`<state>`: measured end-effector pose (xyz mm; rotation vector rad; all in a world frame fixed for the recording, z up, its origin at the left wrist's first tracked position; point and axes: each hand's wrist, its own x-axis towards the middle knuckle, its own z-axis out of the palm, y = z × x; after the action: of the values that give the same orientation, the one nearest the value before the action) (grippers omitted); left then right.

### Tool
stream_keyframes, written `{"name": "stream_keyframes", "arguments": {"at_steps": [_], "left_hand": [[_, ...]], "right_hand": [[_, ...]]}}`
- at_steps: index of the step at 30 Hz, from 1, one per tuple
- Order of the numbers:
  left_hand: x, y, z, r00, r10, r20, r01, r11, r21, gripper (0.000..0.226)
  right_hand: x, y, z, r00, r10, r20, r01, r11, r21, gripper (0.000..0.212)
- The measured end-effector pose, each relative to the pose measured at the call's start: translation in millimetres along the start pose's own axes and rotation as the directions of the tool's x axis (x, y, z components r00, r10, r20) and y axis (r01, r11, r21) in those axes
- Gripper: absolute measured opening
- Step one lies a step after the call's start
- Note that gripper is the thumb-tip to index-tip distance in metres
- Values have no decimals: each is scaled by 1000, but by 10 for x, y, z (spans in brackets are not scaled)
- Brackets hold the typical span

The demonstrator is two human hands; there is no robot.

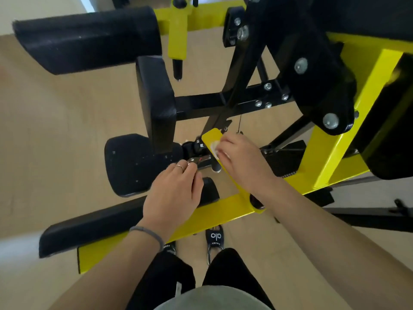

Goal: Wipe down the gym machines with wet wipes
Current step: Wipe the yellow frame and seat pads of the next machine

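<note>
A yellow and black gym machine (348, 121) fills the view from above. A flat yellow plate (220, 166) slants from the centre down to the yellow frame bar. My right hand (241, 159) holds a white wet wipe (214, 147) against the upper part of that plate, fingers curled over it; most of the wipe is hidden under the hand. My left hand (176, 193), with a ring, reaches to the chrome fitting (200, 161) left of the plate, its fingertips curled at the metal; I cannot tell if they grip it.
Black pads stand at the upper left (87, 39), the centre (156, 101) and the lower left (129, 164). A long black pad (89, 229) and yellow bar (212, 215) cross in front of my feet. Beige floor (55, 135) lies to the left.
</note>
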<state>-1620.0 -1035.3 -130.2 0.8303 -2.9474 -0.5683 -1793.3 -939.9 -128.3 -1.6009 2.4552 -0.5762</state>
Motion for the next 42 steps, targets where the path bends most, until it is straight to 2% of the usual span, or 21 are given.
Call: {"name": "stream_keyframes", "arguments": {"at_steps": [4, 7, 10, 15, 18, 20, 24, 29, 32, 35, 37, 42], "left_hand": [[-10, 10, 20, 1000, -17, -20, 17, 1000, 1, 27], [-14, 23, 30, 998, -25, -52, 24, 1000, -15, 27], [4, 22, 43, 998, -20, -67, 19, 1000, -18, 27], [-14, 27, 57, 996, -25, -90, 24, 1000, -15, 25], [-23, 24, 66, 995, -32, -94, 30, 999, -24, 23], [-23, 19, 67, 995, -33, -98, 30, 999, -30, 24], [-20, 18, 67, 994, -26, -105, 20, 998, -52, 27], [-25, 18, 83, 993, -32, -110, 29, 999, -26, 29], [-22, 31, 83, 994, -35, -105, 33, 999, -20, 29], [-27, 38, 80, 994, -40, -107, 37, 999, -26, 28], [-31, 38, 86, 993, -41, -106, 39, 999, -25, 28], [-24, 34, 85, 994, -40, -106, 39, 999, -13, 36]], "right_hand": [[199, 0, 4, 1000, -13, -9, 13, 1000, 14, 12], [-288, 78, -124, 999, 26, 46, -30, 996, 87, 7], [-533, 158, -219, 997, 4, 71, -10, 997, 80, 5], [202, 37, 37, 991, -131, -34, 130, 991, -16, 8], [602, -11, 138, 978, -208, -27, 205, 974, -100, 7], [697, 30, 115, 988, -150, 25, 151, 985, -79, 13], [367, 218, -40, 1000, 24, -9, -24, 998, 54, 17], [-392, 295, -239, 980, 194, 48, -199, 971, 135, 7], [-298, 254, -207, 984, 171, 56, -176, 979, 101, 10], [54, 138, -91, 997, 60, 45, -60, 998, -1, 23], [190, 99, -68, 999, 16, 42, -15, 1000, -19, 18], [-313, 147, -247, 994, 0, 108, -3, 1000, 27, 15]]}}
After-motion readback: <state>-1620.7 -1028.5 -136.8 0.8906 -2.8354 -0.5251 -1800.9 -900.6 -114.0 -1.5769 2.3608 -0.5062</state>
